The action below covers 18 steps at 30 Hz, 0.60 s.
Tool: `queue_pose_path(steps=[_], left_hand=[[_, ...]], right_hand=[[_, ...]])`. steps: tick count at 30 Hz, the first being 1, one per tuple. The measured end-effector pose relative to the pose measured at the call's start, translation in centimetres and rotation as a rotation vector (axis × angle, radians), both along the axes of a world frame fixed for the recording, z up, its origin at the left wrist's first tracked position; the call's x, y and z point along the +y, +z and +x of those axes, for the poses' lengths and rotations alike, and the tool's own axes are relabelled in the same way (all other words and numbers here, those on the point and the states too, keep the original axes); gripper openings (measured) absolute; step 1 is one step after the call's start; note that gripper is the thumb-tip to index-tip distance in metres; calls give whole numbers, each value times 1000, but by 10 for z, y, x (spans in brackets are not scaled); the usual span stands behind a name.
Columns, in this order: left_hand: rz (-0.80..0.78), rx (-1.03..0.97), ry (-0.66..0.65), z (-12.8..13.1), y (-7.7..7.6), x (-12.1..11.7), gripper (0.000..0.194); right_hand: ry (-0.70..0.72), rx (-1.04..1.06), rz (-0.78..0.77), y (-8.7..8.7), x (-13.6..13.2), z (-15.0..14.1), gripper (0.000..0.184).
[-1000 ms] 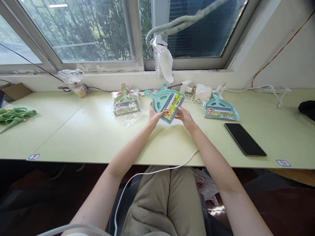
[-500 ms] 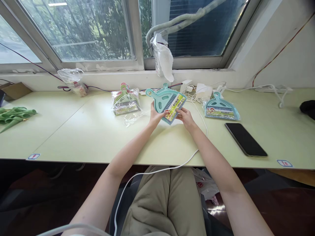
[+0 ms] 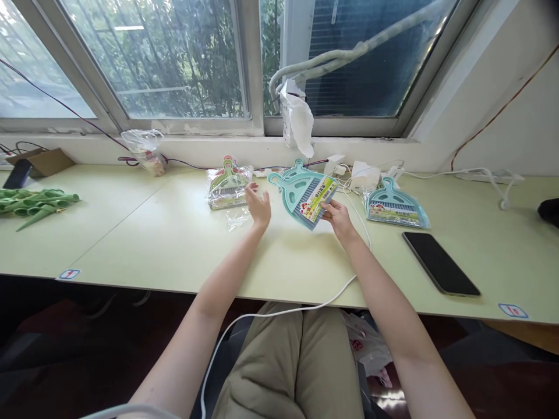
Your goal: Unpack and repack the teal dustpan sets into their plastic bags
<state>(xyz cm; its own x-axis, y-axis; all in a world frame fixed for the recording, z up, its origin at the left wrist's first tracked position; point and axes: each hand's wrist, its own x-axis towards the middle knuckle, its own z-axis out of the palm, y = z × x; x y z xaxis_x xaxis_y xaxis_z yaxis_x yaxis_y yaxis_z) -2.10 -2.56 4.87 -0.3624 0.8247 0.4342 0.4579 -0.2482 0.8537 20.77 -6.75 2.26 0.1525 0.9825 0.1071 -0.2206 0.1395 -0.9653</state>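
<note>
My right hand (image 3: pixel 337 216) pinches the lower corner of a teal mini dustpan-and-brush set (image 3: pixel 302 190) with a yellow-green label, held tilted just above the pale green table (image 3: pixel 174 238). My left hand (image 3: pixel 258 205) is off the set, fingers loosely spread, between it and a crumpled clear plastic wrapper (image 3: pixel 238 217). Just beyond the wrapper lies a bagged stack of dustpan sets (image 3: pixel 227 183).
Another teal dustpan set (image 3: pixel 394 205) lies to the right, with a black phone (image 3: pixel 440 263) near the front edge. White chargers and cables (image 3: pixel 362 170) sit by the window sill. Green plastic pieces (image 3: pixel 35 202) lie far left. A white cable (image 3: pixel 279 309) runs over my lap.
My left hand let go of the dustpan set and moved left toward the wrapper. The right hand alone now holds the set. The camera shifted slightly, so the scene sits lower.
</note>
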Motion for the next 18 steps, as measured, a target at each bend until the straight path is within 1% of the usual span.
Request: queue_pose_path(steps=[1,2,3,5,7,9,12,15,17,18], left_hand=[[-14,170,120,-13,2,5,33],[-47,312,210,-26,3,10,31],[-87,416,278,-37,4,14,31],[-175,554,348,-53,3,21,36],[-243,647,365,-58,-2,26,43],[-273,725,356,-58,-7,28,46],[-290,801,315,-53,-13,31,37],[-323,814,255,-50,-14,30,23],[-318,823,245,-48,-12,29,23],[-305,831,257,-47,-11,28,26]], right_hand=[[1,-8,-7,0,0,1,37],[3,-17,-16,-1,0,1,36],[8,-26,-25,-2,0,1,34],[26,-42,-43,-3,0,1,32],[49,-57,-55,-3,0,-1,31],[66,-75,-64,-3,-1,-2,30],[86,-101,-77,-3,-2,-5,30],[104,-125,-73,-3,-2,-6,31],[110,-133,-68,-3,-3,-6,31],[112,-135,-67,-3,-3,-7,31]])
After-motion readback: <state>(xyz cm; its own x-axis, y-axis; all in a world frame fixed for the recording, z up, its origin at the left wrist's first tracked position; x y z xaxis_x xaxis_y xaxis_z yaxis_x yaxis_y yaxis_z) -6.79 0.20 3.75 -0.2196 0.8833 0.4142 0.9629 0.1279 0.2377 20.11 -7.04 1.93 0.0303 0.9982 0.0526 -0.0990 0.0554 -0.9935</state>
